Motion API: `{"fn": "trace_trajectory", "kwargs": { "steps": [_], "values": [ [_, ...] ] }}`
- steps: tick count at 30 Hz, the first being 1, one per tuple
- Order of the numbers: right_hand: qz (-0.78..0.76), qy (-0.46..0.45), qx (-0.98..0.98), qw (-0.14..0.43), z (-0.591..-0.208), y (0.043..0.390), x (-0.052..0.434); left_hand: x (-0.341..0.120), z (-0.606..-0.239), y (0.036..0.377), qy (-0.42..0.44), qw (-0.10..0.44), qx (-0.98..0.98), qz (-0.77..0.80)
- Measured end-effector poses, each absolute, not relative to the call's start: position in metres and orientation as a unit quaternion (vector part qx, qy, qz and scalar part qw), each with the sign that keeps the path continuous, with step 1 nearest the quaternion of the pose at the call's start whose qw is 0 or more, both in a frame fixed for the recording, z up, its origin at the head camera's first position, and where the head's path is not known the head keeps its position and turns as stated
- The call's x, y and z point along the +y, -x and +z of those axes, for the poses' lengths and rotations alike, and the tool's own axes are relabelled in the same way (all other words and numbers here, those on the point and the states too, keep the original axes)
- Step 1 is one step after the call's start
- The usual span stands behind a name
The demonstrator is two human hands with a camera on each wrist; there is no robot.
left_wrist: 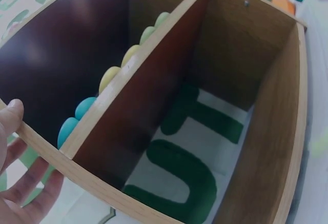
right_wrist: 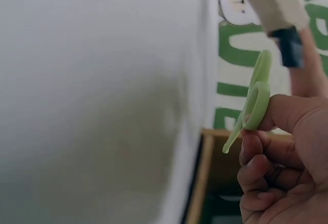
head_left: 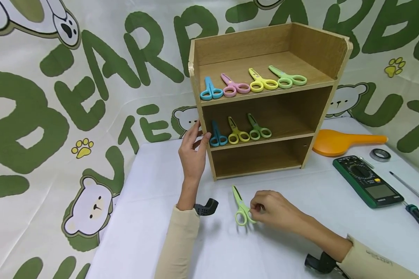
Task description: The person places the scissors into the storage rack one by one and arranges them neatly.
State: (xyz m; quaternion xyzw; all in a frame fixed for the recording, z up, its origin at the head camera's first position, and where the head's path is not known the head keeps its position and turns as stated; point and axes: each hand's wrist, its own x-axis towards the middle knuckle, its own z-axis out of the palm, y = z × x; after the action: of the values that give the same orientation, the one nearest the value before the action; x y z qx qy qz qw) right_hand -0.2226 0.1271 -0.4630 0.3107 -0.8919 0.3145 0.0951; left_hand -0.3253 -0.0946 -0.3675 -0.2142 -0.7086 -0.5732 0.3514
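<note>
Fingers (head_left: 256, 207) of our right hand (head_left: 276, 211) pinch the light green scissors (head_left: 242, 208) by the handle loops, before the shelf (head_left: 265, 100). Light, stiff plastic, we judge. Left hand (head_left: 192, 153) fingers rest straight against the shelf's side.

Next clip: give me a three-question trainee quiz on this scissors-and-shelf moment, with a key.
1. True or false: the top shelf holds four scissors.
2. Which hand grips the light green scissors on the table? A) left B) right
3. How many scissors lie on the middle shelf?

Key: 1. True. 2. B: the right hand pinches their handles, while the left hand touches the shelf unit's side. 3. Three: blue, yellow, green.
</note>
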Motion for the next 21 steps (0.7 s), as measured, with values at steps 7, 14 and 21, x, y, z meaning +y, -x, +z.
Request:
{"fn": "trace_trajectory", "kwargs": {
  "steps": [7, 14, 21],
  "values": [
    [0.309, -0.308, -0.894, 0.103, -0.420, 0.211, 0.168, -0.093, -0.367, 0.325, 0.208, 0.352, -0.713, -0.569],
    [0.291, -0.294, -0.899, 0.146, -0.377, 0.213, 0.196, -0.095, -0.368, 0.326, 0.214, 0.357, -0.712, -0.566],
    [0.250, -0.300, -0.898, 0.203, -0.338, 0.245, 0.217, -0.094, -0.369, 0.326, 0.219, 0.359, -0.709, -0.566]
  ]
}}
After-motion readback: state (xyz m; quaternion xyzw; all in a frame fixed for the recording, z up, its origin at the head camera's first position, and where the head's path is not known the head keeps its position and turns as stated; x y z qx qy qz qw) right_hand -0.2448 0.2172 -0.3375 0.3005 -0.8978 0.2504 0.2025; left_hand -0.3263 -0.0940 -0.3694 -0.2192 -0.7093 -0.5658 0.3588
